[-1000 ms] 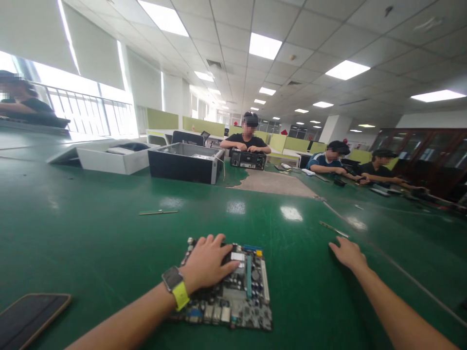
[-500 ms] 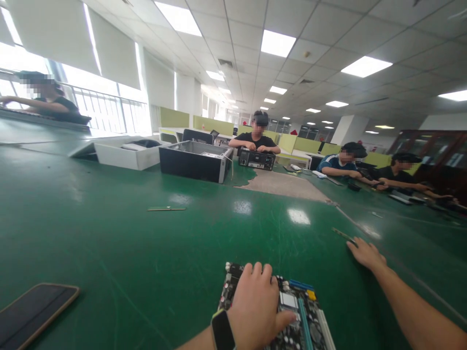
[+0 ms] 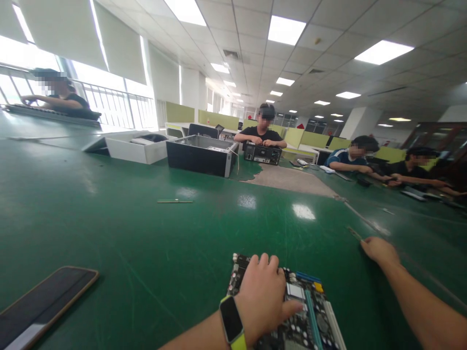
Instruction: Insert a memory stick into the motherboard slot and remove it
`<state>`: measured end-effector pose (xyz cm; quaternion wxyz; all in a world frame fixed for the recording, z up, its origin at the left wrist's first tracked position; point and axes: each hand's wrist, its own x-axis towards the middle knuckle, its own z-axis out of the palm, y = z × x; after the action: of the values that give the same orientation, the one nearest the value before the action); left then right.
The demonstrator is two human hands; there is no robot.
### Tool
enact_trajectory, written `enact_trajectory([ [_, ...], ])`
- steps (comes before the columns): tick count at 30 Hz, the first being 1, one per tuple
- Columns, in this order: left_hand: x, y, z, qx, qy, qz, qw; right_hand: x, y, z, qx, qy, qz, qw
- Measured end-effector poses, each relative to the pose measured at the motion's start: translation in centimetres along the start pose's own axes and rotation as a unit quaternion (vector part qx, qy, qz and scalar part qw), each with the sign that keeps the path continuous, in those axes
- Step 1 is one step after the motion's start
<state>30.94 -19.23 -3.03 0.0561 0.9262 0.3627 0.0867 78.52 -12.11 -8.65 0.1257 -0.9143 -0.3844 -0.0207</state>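
Note:
My left hand [image 3: 263, 294] lies with fingers apart on a motherboard [image 3: 321, 318] at the bottom of the view, its thumb stretched to the right. A watch with a yellow-green strap [image 3: 231, 318] is on that wrist. The board shows a blue slot, a teal slot and white slots; the hand covers much of its left part. Farther right, my right hand [image 3: 380, 250] is closed at the near end of a thin greenish strip that looks like a RAM stick [image 3: 353, 233]. Its fingertips are partly hidden behind the hand.
A phone [image 3: 47, 304] lies at the lower left. Another thin strip [image 3: 175, 201] lies mid-table. Beyond stand a white box [image 3: 134, 150] and an open dark computer case [image 3: 197, 158]. A person opposite handles another computer case [image 3: 262, 153]; other people sit left and right.
My right hand's fingers have closed in at the strip's near end. My left hand stays on the motherboard. The whole view has shifted a little.

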Motion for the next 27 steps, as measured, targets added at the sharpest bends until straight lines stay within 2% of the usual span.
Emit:
enact_trajectory([
  [3,0.2,-0.3,0.0,0.013,0.003,0.016,1.000,-0.1,-0.7,-1.3,0.001,-0.045,0.057,0.997],
  [6,0.4,-0.4,0.0,0.020,-0.001,0.012,1.000,-1.0,-2.1,-2.4,0.025,-0.072,0.066,0.995],
  [10,1.0,-0.2,-0.1,0.014,-0.017,0.007,1.000,-4.6,-5.7,-2.7,0.115,-0.085,-0.007,0.990],
  [15,1.4,-0.7,-0.1,-0.009,-0.020,0.017,1.000,-12.7,-12.0,-2.8,0.263,-0.084,-0.153,0.949],
  [18,1.2,-2.4,-0.7,-0.061,-0.026,0.032,0.997,-18.7,-14.4,-4.2,0.301,-0.070,-0.238,0.921],
  [19,1.1,-3.2,-1.1,-0.084,-0.021,0.033,0.996,-20.7,-14.8,-4.9,0.311,-0.062,-0.291,0.902],
  [22,0.6,-6.2,-2.6,-0.129,0.030,-0.024,0.991,-25.6,-15.6,-6.7,0.316,-0.088,-0.362,0.872],
  [25,0.0,-8.8,-3.6,-0.162,0.062,-0.087,0.981,-27.8,-16.3,-7.6,0.335,-0.116,-0.371,0.858],
  [27,-0.6,-9.8,-3.4,-0.218,0.033,-0.094,0.971,-27.8,-17.1,-7.4,0.368,-0.116,-0.363,0.848],
])
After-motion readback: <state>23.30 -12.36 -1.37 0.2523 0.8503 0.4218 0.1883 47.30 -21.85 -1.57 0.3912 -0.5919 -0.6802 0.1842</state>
